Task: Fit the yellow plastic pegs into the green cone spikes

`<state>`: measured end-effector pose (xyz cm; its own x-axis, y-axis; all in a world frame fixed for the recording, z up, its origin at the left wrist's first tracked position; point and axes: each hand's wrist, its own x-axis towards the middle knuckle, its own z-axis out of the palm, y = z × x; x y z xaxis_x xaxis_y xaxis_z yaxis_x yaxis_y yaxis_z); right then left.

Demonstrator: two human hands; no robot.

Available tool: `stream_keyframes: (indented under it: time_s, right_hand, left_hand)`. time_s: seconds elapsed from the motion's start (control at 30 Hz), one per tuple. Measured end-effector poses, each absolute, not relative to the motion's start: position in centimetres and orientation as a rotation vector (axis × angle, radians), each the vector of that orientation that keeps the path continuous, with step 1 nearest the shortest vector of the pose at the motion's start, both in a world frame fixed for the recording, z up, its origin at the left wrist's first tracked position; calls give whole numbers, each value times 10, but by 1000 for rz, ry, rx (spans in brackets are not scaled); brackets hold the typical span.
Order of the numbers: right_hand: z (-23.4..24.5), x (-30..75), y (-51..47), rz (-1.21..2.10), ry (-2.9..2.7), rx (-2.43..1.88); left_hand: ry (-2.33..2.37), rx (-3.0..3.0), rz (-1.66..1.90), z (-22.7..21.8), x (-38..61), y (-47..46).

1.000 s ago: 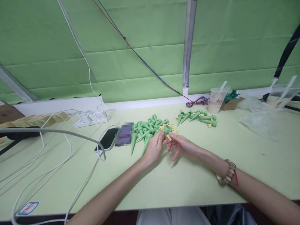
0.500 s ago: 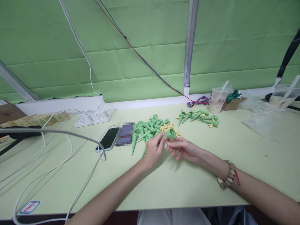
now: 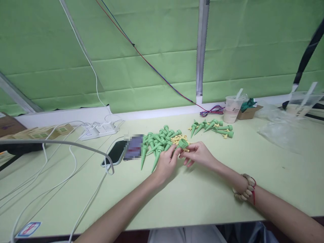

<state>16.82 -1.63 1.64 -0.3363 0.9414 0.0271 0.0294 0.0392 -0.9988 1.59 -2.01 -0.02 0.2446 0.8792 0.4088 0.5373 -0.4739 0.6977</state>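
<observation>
My left hand [image 3: 167,161] is closed around a green plastic plant-watering spike [image 3: 182,144], whose wide hollow end faces up and toward me. Fingers of my right hand [image 3: 196,153] pinch a small yellow valve piece [image 3: 186,150] against the side of that spike. Whether the piece sits in the spike's hole is hard to see. Just beyond my left hand lies a heap of green spikes [image 3: 158,140], beside a pile of small yellow valve pieces [image 3: 179,138]. Farther right, several green spikes with yellow pieces attached [image 3: 211,126] form a separate group.
Two phones, one dark-screened [image 3: 115,153] and one partly blurred [image 3: 133,147], lie left of the heap. White cables [image 3: 76,162] run from a power strip [image 3: 100,130]. At the back right stand a drink cup [image 3: 231,110], a small cardboard box [image 3: 249,112] and plastic bags [image 3: 275,131].
My right hand has turned, with its fingers drawn closer around the yellow valve piece. The spike's open end has tipped more upward. The whole view has shifted slightly.
</observation>
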Motion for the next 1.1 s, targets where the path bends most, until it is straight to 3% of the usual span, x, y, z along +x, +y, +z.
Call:
stream_keyframes:
  time_s: [0.13,0.3,0.4,0.5,0.67,0.83,0.97,1.1]
  right_hand:
    - [9,168,-15,1244,-1589,-1038]
    - [1,176,-7,479,-1953,-1012]
    - [-1,179,-4,304,-2013,-980]
    - [-2,176,-5,508,-1923,-966]
    - [4,171,-7,1308,-1593,-993]
    - [11,176,-8,1771,-1352,-857]
    - [12,176,-10,1846,-1202,-869]
    - [6,173,-9,1551,-1248,-1023]
  left_hand:
    - [1328,2069,1089,2,18,-20]
    - [1331,1974,1045,8,22,-23]
    - [1267,1796,1015,7,23,-25]
    - [1240,1687,1051,4,23,-24]
    - [1152,1745,1198,7,23,-23]
    - [1168,1777,1189,12,18,-20]
    - [1233,1844,1146,10,15,-18]
    - [1325,1880,1134,4,15,-16]
